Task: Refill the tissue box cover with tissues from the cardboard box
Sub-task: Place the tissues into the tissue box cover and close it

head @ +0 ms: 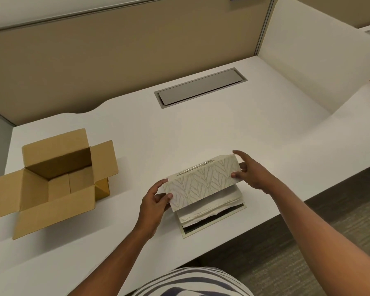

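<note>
A cream tissue box cover point(201, 181) with a leaf pattern is tilted up above a stack of white tissues point(209, 205). The stack rests on the cover's flat base plate point(214, 224), near the desk's front edge. My left hand point(154, 201) grips the cover's left end. My right hand point(250, 171) holds its right end, fingers partly spread. A brown cardboard box point(58, 180) stands to the left with its flaps open; I see nothing but its bottom flaps inside.
The white desk point(201, 133) has a grey cable hatch point(201, 87) at the back. Beige partition panels stand behind, and a white divider point(320, 56) closes off the right. Carpet lies beyond the desk's front right edge.
</note>
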{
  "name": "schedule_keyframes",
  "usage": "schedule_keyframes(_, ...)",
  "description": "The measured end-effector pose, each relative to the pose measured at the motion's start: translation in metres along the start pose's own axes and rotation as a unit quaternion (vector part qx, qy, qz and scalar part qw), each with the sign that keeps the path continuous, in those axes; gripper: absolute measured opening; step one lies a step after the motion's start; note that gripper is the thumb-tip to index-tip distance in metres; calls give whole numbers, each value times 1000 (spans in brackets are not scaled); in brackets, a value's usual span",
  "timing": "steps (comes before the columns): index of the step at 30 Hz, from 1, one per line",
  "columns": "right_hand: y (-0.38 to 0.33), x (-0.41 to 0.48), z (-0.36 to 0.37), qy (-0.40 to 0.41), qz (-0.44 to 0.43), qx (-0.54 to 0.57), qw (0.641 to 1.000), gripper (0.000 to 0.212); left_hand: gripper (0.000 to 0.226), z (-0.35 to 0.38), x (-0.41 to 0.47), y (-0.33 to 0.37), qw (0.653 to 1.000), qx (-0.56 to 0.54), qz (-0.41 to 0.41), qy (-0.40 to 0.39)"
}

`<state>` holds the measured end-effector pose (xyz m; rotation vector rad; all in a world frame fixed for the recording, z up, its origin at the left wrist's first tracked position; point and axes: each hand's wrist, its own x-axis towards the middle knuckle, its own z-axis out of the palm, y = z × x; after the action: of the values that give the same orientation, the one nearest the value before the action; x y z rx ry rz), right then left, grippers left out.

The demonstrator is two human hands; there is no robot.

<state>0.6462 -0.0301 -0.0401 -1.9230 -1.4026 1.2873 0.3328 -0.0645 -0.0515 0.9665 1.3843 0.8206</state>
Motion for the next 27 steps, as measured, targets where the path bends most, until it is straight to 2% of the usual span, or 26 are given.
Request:
schedule_keyframes(3,1,-8,0,-1,-15,-36,999,84,41,2,-8,-8,1000,-4,8,2)
schedule_keyframes(10,12,-23,5,3,-46,-75,996,63,47,6,-24,-25,1000,-22,14,8)
schedule_keyframes(19,37,-36,14,43,-69,-58,995,66,46,4,-28,-39,1000,-15,11,18)
schedule_keyframes(23,52,-50,24,61,-75,-55,994,77,34,8,-34,-48,1000,-1,10,12)
schedule_keyframes(27,62,-61,35,87,-64,-64,992,72,19,11,-38,-54,1000,-10,-7,25)
